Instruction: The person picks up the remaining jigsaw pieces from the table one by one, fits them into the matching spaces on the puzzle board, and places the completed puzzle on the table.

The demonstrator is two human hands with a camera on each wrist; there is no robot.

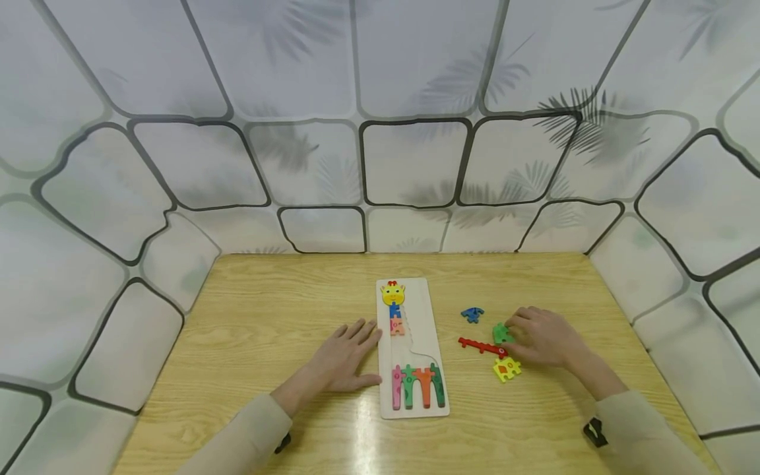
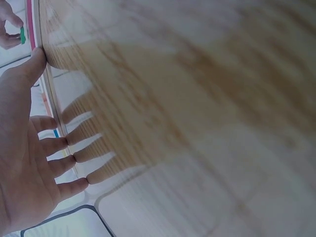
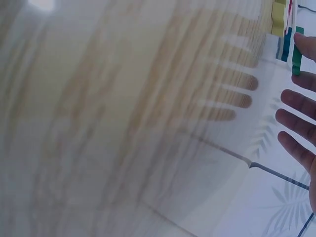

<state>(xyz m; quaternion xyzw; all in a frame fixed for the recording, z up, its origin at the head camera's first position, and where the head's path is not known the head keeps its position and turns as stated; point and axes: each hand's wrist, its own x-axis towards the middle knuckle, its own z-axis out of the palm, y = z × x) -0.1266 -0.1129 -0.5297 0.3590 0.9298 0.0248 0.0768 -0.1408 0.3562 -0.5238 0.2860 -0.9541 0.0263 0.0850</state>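
Green puzzle piece (image 1: 502, 333) lies right of the frame's lower centre, pinched by the right hand (image 1: 545, 336) between thumb and forefinger; the right wrist view shows the other fingers spread clear. It should be light and stiff, smooth-faced but not fragile, though narrow knobs could be its weak spots. Opposite side edges look the surest hold, leaving the notches free.

Close by are a red strip (image 1: 482, 347), its end near the thumb, a yellow piece (image 1: 506, 369) just below it, and a blue piece (image 1: 472, 315) farther up and left.

Toward the lower centre stands the pale board (image 1: 421, 316), with a giraffe head (image 1: 392, 294) at its top and four leg pieces (image 1: 417, 386) at its bottom. The left hand (image 1: 344, 356) grips nothing: its fingers are spread on the table (image 1: 285, 297), thumb at the board's left edge. Patterned cloth (image 1: 415, 165) fills the upper frame.
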